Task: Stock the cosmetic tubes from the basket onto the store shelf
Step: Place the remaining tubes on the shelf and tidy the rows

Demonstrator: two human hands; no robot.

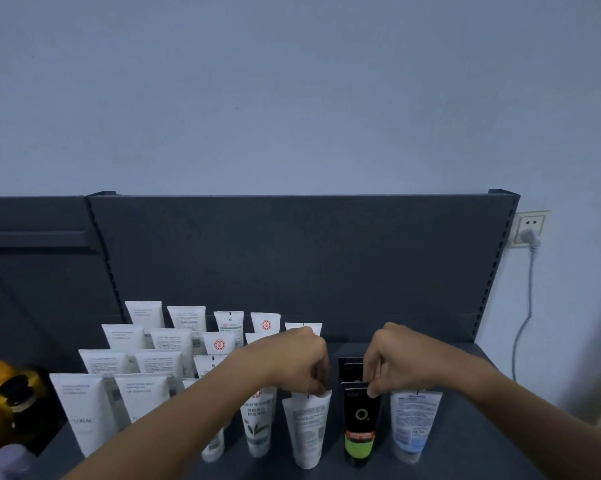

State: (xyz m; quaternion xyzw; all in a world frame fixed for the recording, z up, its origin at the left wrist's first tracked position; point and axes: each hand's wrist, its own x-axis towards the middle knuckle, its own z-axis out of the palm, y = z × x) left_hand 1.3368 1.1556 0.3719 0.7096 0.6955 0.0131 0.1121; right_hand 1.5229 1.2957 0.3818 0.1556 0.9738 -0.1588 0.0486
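Several cosmetic tubes stand cap-down in rows on the dark grey shelf. My left hand pinches the top edge of a white tube in the front row. My right hand pinches the top edge of a black tube with a green band. Behind it stands a second black tube. A white and blue tube stands to the right, partly under my right hand. More white tubes fill the left rows. The basket is out of view.
A dark back panel rises behind the shelf. Yellow and black bottles and a pale purple bottle stand at the far left. A wall socket with a grey cable is on the right wall.
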